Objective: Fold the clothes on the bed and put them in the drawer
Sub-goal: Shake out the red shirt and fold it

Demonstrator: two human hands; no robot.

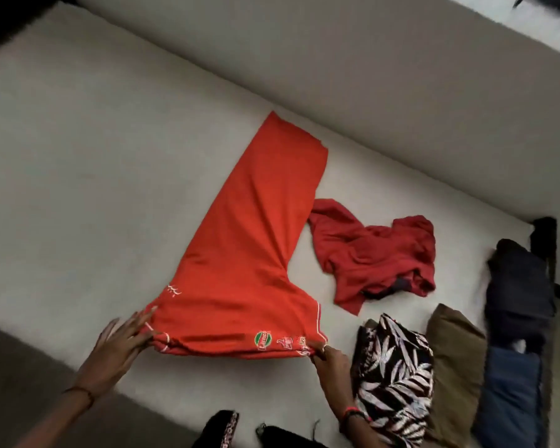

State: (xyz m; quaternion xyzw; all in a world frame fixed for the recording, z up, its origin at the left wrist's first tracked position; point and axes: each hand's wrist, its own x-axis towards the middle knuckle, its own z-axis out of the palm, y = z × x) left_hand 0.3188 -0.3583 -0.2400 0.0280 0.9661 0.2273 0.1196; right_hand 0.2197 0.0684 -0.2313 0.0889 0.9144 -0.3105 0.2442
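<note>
A pale, off-white bed [110, 150] fills most of the view, its flat surface running on a slant from 10 o'clock down to 4 o'clock. Along its far side, from 12 to 3 o'clock, rises a plain beige wall [369, 76]. Beyond that, at 1 o'clock, a bright white strip [537, 33] catches stronger light; whether it is a window cannot be told. The corner [4, 14] at 11 o'clock is dark. At 7 o'clock, beside the bed's near edge, lies a dull grey-brown floor [26, 370] in shade. The light overall is dim and soft.
</note>
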